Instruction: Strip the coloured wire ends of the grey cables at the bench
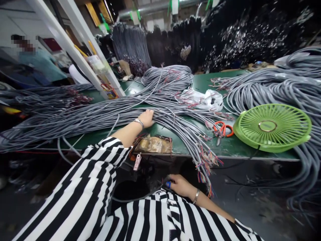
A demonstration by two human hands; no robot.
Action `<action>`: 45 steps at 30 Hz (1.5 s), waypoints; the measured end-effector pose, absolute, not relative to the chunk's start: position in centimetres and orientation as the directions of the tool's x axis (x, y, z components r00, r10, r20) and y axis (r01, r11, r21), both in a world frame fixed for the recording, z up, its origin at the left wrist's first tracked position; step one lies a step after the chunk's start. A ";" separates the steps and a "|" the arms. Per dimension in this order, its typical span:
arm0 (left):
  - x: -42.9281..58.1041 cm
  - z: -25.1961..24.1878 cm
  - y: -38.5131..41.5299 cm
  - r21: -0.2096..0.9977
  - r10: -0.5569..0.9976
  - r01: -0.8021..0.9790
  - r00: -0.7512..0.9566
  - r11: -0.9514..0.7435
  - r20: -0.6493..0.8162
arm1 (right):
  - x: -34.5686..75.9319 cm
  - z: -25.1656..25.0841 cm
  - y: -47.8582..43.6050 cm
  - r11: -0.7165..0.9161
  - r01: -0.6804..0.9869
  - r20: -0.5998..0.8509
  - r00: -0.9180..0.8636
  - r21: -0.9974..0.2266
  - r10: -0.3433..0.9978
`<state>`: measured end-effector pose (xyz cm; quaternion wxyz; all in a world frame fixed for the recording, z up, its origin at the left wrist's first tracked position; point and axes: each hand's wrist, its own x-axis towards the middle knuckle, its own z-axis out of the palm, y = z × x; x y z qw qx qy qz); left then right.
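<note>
Grey cables lie in a long bundle across the green table, their stripped coloured wire ends hanging over the front edge. My left hand rests on the bundle near its middle, fingers curled at the cables; whether it grips one is unclear. Low in front of my body, my right hand is closed by the end of a single grey cable, with something blue at its fingers. Just below my left hand, a taped brown block sits at the table edge.
Orange-handled scissors lie beside a green fan on the right. Behind are coiled cables, a plastic bag and more cables. White posts rise at left; a person is beyond them.
</note>
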<state>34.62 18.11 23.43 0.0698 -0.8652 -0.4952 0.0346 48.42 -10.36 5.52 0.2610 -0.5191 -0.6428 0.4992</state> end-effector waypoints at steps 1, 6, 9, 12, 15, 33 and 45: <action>34.4 23.4 18.2 -0.147 0.871 0.862 0.491 -0.484 0.009 | 48.5 5.6 -10.4 -0.034 0.403 -0.180 -0.331 -0.914 0.926; 33.3 24.7 18.0 -0.080 0.878 0.879 0.475 -0.470 0.061 | 48.8 6.0 -10.6 -0.026 0.389 -0.169 -0.337 -0.921 0.926; 32.0 27.9 18.8 -0.030 0.899 0.918 0.393 -0.395 0.195 | 48.9 6.2 -10.6 -0.030 0.385 -0.168 -0.331 -0.922 0.929; 29.0 32.4 20.8 0.048 0.908 0.967 0.216 -0.250 0.360 | 48.7 6.4 -10.6 -0.024 0.377 -0.164 -0.345 -0.926 0.924; 24.3 36.5 21.8 0.326 0.845 0.940 -0.094 -0.098 0.526 | 48.2 6.6 -10.7 -0.010 0.356 -0.152 -0.374 -0.934 0.915; 8.5 26.3 -6.6 0.405 0.960 0.888 0.119 -0.217 0.255 | 42.6 15.7 -11.1 -0.048 -0.064 -0.005 -0.554 -0.997 0.833; 1.4 14.1 -11.4 0.239 0.931 0.908 0.363 -0.345 -0.035 | 39.5 16.9 -9.6 0.075 -0.144 0.105 -0.209 -0.987 0.972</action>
